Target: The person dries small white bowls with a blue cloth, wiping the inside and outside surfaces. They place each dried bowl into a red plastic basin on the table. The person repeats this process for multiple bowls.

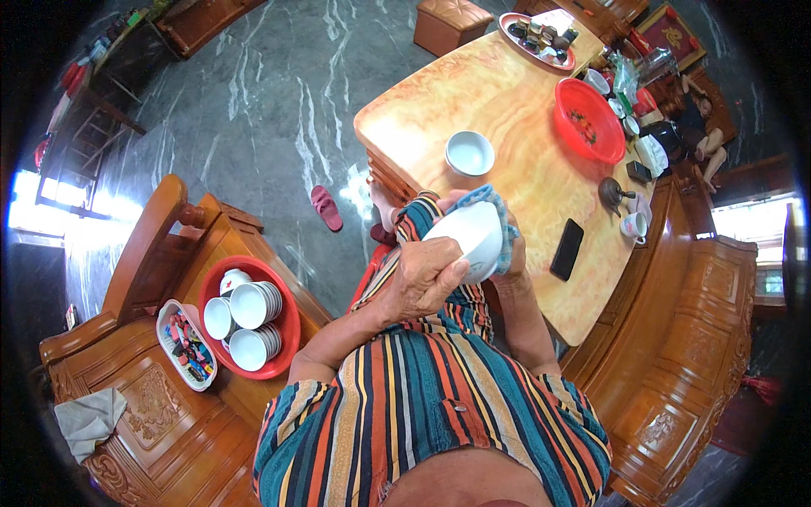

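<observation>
In front of my chest I hold a white bowl (469,234), tilted on its side. My left hand (427,275) is closed on its near rim, thumb lying along the outside. My right hand (513,258) presses a blue cloth (506,221) against the bowl's far right side; most of its fingers are hidden behind cloth and bowl. Just beyond, a second white bowl (470,153) stands upright on the marbled table (422,108). To my left, stacks of white bowls (250,306) sit in a red basin (295,325) on a wooden bench.
A red plastic basin (560,118), a black phone (567,249), a mug (634,226) and a round tray (504,21) are on the table. A white basket (203,384) of small items stands beside the bowls. A pink slipper (326,209) lies on the floor. Another person (714,152) is at far right.
</observation>
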Motion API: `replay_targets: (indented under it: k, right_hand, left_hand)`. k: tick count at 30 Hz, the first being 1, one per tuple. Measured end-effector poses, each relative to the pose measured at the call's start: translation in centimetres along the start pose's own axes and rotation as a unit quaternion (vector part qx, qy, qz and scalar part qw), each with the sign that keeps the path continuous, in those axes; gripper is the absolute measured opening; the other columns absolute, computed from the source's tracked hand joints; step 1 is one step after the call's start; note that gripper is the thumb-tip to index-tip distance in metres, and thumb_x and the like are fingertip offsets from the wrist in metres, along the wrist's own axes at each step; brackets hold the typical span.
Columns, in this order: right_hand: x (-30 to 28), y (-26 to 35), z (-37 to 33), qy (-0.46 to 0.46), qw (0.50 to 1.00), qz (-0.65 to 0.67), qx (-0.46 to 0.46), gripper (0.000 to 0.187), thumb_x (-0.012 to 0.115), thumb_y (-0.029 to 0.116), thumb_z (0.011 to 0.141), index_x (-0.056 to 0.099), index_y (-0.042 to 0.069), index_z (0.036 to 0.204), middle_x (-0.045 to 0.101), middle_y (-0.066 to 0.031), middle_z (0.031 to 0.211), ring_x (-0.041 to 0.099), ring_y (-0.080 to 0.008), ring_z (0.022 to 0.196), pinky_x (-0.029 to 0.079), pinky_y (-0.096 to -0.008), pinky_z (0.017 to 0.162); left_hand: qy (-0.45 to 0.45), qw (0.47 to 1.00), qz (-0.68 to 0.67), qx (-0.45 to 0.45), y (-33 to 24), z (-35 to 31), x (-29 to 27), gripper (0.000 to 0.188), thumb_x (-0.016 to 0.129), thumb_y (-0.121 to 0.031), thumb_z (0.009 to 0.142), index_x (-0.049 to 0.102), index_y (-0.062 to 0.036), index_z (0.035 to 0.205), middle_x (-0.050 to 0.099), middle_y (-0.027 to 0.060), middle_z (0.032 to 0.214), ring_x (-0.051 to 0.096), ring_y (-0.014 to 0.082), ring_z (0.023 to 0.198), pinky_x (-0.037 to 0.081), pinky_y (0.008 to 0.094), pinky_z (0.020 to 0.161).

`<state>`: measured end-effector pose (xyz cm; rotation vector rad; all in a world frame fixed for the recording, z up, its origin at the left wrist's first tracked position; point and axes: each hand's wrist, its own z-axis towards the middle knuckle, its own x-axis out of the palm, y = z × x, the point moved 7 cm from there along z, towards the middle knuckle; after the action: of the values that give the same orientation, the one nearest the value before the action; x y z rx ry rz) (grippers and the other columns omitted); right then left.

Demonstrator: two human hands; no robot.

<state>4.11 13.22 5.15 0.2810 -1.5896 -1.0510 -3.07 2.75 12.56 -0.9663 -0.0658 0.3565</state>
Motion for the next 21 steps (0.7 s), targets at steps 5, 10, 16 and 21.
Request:
replay_targets:
  k: [5,10,16,21]
  right_hand:
    - [1.3,-2.2,-0.5,0.057,0.98,0.18,0.069,0.078,0.042,0.057,0.089,0.039,-0.009,0.131,0.051,-0.0279,0.126,0.058,-0.0323,0.11,0.048,-0.0422,0.094]
    - [0.0,0.2,-0.4,-0.052,0.997,0.064,0.006,0.061,0.041,0.042,0.093,0.043,-0.008,0.128,0.058,-0.0227,0.118,0.059,-0.0292,0.105,0.047,-0.0383,0.093]
    - [3.3,5.4,-2.2,-0.134,0.852,-0.471,-0.185,0.04,0.049,0.027,0.088,0.055,-0.003,0.115,0.06,-0.0157,0.106,0.056,-0.0266,0.103,0.043,-0.0357,0.092]
    - [7.6,6.0,-2.8,-0.096,0.66,-0.674,-0.317,0.028,0.059,0.024,0.082,0.062,0.003,0.1,0.06,-0.014,0.096,0.055,-0.0353,0.097,0.043,-0.043,0.088]
  left_hand:
    - [-0.018,0.999,-0.022,0.034,-0.4,0.3,0.5,0.025,0.051,-0.01,0.09,0.045,-0.0002,0.068,0.041,0.0129,0.058,0.047,0.0287,0.051,0.036,0.0383,0.049]
    - [-0.026,1.0,0.004,-0.002,0.0,0.1,0.3,0.024,0.052,-0.011,0.09,0.045,-0.0001,0.07,0.041,0.0138,0.059,0.047,0.0293,0.051,0.037,0.0386,0.049]
    - [-0.007,0.997,0.056,-0.052,1.5,0.1,0.5,0.025,0.052,-0.013,0.091,0.047,0.0011,0.071,0.043,0.0148,0.059,0.048,0.0303,0.052,0.038,0.0391,0.049]
    - [-0.005,0.99,-0.03,-0.139,3.3,-0.7,0.7,0.031,0.049,-0.021,0.096,0.05,0.0005,0.073,0.043,0.0061,0.059,0.043,0.0159,0.052,0.037,0.0313,0.05]
